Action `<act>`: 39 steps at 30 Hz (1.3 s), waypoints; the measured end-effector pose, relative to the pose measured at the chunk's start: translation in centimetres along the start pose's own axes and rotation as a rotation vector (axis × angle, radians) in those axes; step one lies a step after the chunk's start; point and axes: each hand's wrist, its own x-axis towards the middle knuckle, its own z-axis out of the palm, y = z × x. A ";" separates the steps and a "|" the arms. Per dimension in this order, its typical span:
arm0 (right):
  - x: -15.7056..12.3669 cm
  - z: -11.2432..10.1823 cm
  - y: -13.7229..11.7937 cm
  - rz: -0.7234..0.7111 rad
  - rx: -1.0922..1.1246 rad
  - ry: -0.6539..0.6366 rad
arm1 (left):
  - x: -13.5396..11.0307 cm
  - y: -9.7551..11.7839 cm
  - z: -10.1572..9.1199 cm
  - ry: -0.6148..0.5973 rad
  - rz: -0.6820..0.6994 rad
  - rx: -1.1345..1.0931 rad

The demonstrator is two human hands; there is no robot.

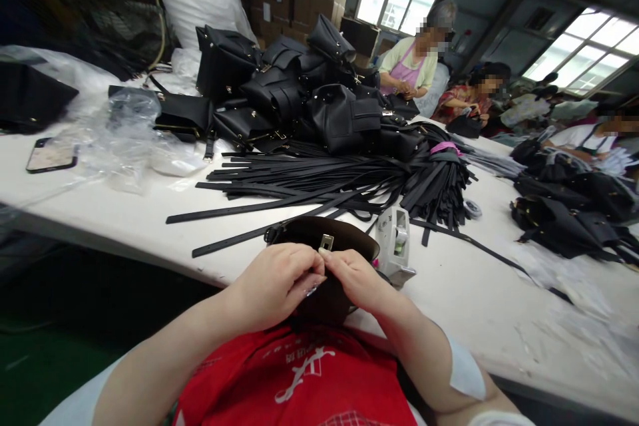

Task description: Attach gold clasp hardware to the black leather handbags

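A dark handbag (299,229) stands open at the table's front edge, close against my body, its brownish inner side showing. On its upper edge sits a small gold-coloured metal clasp (327,241). My left hand (279,279) is closed beside the clasp, fingers curled and pinched; a small shiny bit shows under the fingers, too small to name. From the other side my right hand (357,276) is closed on the bag, its thumb and fingertips meeting the left fingers just below the clasp. Both hands hide part of the bag's front.
Just right of the bag stands a pale tape dispenser (394,246). Beyond it lie many black straps (309,176) and a heap of black bags (334,113). A phone (52,154) and clear plastic wrap (130,140) are at left. Several people work farther along.
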 end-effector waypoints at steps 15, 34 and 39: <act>0.6 -0.7 -0.3 -0.091 0.204 -0.020 | -9.5 -6.6 0.4 0.737 -0.494 -1.031; 2.3 5.7 -4.4 -0.626 -0.778 -0.087 | -6.7 -3.8 2.0 0.625 -0.488 -0.817; 2.0 6.2 -3.9 -0.640 -0.835 -0.049 | -6.3 -3.9 2.4 0.558 -0.490 -0.832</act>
